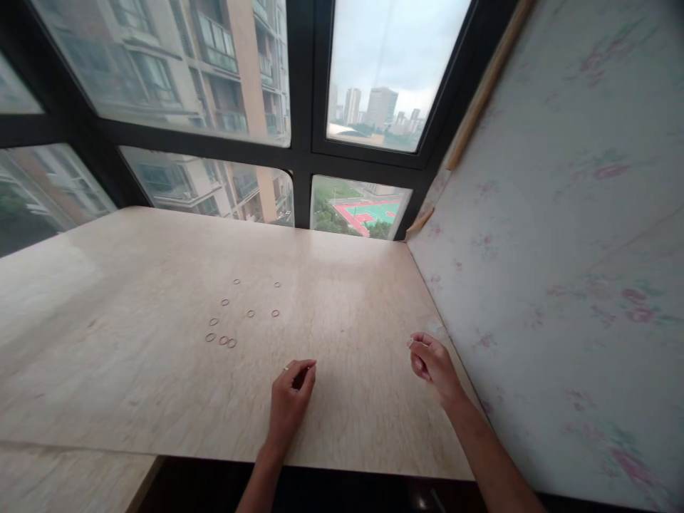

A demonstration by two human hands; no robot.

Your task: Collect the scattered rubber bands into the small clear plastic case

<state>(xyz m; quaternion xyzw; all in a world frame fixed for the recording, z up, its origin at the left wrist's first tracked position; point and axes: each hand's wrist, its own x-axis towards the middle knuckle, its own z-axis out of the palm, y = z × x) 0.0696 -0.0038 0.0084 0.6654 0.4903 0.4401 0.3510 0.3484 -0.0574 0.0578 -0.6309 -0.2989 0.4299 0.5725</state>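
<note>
Several small rubber bands (228, 341) lie scattered on the pale marble-look tabletop (133, 370), left of centre. My left hand (291, 399) hovers over the table near the front edge, fingers curled with thumb and forefinger pinched on what looks like a small band. My right hand (432, 363) is to the right, close to the wall, its fingers curled loosely inward; I cannot make out anything in it. The nearest loose bands lie about a hand's width to the left of my left hand.
A floral-patterned wall panel (561, 249) runs along the table's right side. Dark-framed windows (304, 164) stand behind the table's far edge. A lower surface (64, 477) shows at the bottom left, below the table's front edge.
</note>
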